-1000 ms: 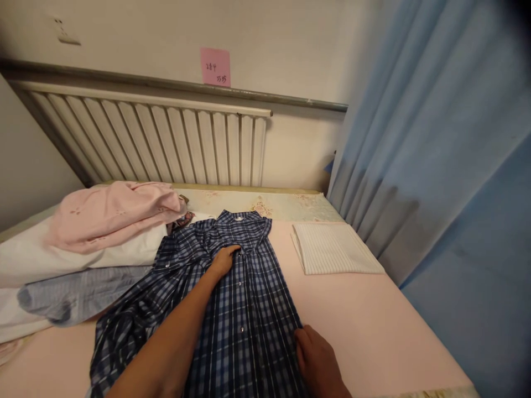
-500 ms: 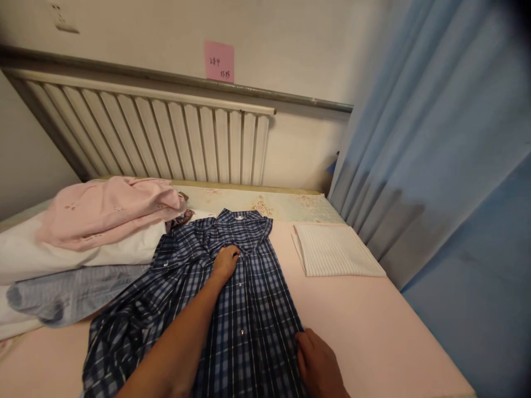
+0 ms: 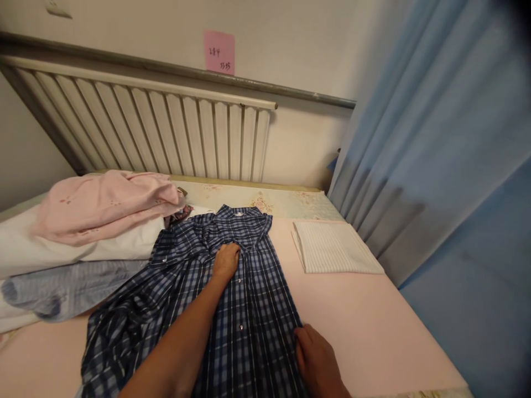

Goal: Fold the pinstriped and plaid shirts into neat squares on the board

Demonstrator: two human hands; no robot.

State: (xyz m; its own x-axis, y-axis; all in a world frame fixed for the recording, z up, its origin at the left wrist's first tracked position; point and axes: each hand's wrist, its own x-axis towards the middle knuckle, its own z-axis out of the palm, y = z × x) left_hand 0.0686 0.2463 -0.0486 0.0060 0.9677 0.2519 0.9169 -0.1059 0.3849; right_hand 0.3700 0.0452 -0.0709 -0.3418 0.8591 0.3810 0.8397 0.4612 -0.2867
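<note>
A long dark blue plaid shirt (image 3: 261,298) lies front side up on the bed, its collar pointing away from me and small shiny buttons down the front. Near the button strip on the chest, my left hand (image 3: 227,261) is closed on the cloth, fingertips curled down and partly hidden. My right hand (image 3: 317,354) pinches the shirt's right edge lower down, thumb and fingers together. Cloth on the left side is bunched and wrinkled, while the right side lies flatter. The shirt's lower end runs out of view.
A folded striped cloth (image 3: 338,247) lies to the right on the pink sheet (image 3: 352,326). At left is a pile with a pink garment (image 3: 108,204) and grey-blue cloth (image 3: 74,287). A radiator (image 3: 166,130) stands behind the bed; a blue curtain (image 3: 415,138) hangs at right.
The view has shifted slightly, so everything sits a little higher. Both hands keep their places on the shirt; the left hand's fingers lie slightly lower against the cloth.
</note>
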